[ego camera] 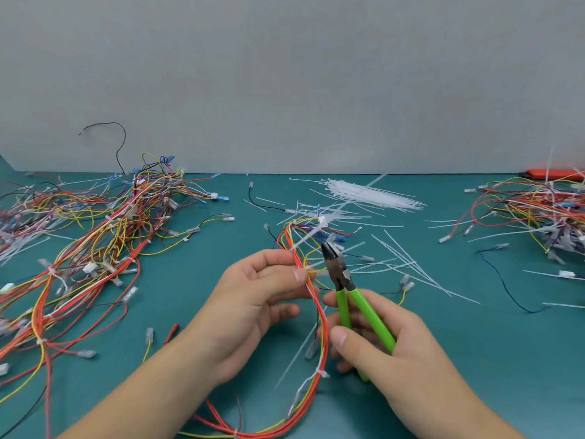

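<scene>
My left hand point(253, 299) pinches a bundle of red, orange and yellow wires point(321, 315) between thumb and fingers, holding it up over the teal table. A white cable tie point(308, 237) is wrapped round the bundle just above my fingers, its long tail sticking up and to the right. My right hand point(380, 343) grips green-handled cutting pliers point(343, 283); the dark jaws point up and left, close beside the tie's tail. A second white tie point(321, 373) binds the bundle lower down. The bundle loops on toward the bottom edge of the view.
A big heap of tied wire harnesses point(104, 236) lies at the left, another heap point(538, 213) at the right. A sheaf of white cable ties point(370, 193) lies at the back centre, with cut tails scattered around. A red tool point(554, 174) lies against the grey wall.
</scene>
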`<control>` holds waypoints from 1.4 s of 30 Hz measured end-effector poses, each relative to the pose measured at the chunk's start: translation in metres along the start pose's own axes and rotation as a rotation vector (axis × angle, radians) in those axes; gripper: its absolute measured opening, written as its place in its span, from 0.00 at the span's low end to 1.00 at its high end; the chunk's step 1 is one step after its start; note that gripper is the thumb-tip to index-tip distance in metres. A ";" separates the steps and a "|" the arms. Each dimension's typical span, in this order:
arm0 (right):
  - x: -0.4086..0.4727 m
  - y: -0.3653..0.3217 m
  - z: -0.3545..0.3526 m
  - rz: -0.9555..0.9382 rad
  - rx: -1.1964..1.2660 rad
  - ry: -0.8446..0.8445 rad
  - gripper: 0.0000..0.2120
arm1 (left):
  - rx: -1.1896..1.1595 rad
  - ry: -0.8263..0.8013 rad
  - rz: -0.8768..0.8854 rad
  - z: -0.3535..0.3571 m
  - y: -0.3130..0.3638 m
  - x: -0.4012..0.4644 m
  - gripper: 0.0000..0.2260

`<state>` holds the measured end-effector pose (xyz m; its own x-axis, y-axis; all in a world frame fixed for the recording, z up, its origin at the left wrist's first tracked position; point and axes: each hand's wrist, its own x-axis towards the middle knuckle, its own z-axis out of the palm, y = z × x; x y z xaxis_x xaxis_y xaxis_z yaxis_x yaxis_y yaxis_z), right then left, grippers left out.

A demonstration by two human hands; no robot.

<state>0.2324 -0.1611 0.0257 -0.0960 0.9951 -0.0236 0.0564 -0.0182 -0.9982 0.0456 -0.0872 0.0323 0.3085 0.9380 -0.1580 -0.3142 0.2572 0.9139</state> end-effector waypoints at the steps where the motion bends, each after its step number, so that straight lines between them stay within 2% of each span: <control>1: 0.000 -0.001 -0.001 0.008 0.026 -0.004 0.13 | -0.027 -0.006 -0.005 0.000 0.000 0.001 0.17; 4: 0.001 -0.004 -0.004 0.061 0.074 -0.031 0.13 | -0.101 -0.013 -0.007 -0.002 0.001 0.002 0.15; 8: 0.003 -0.006 -0.007 0.114 0.015 -0.091 0.15 | -0.139 -0.009 -0.005 -0.003 0.001 0.003 0.17; 13: 0.004 -0.007 -0.006 0.134 0.037 -0.115 0.11 | -0.120 -0.041 -0.007 -0.003 0.001 0.003 0.21; 16: 0.004 -0.006 -0.006 0.144 0.058 -0.116 0.14 | -0.111 -0.042 -0.003 -0.003 0.001 0.002 0.24; 19: 0.003 -0.007 -0.006 0.135 0.048 -0.116 0.18 | -0.097 -0.031 0.004 -0.003 0.001 0.002 0.22; 23: 0.003 -0.007 -0.005 0.121 0.030 -0.112 0.11 | -0.076 -0.026 0.003 -0.003 0.002 0.000 0.15; 28: 0.003 -0.009 -0.004 0.104 0.008 -0.097 0.10 | -0.017 -0.020 0.021 -0.001 0.003 -0.001 0.13; 38: 0.001 -0.007 -0.003 0.083 -0.060 -0.078 0.15 | 0.087 0.073 0.076 -0.003 0.000 -0.001 0.14; 42: 0.000 -0.008 -0.003 0.075 -0.129 -0.083 0.22 | 0.102 0.078 0.069 0.000 -0.003 -0.001 0.15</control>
<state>0.2348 -0.1610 0.0335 -0.1681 0.9799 -0.1074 0.1931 -0.0741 -0.9784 0.0459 -0.0886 0.0295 0.2169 0.9690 -0.1186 -0.2377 0.1702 0.9563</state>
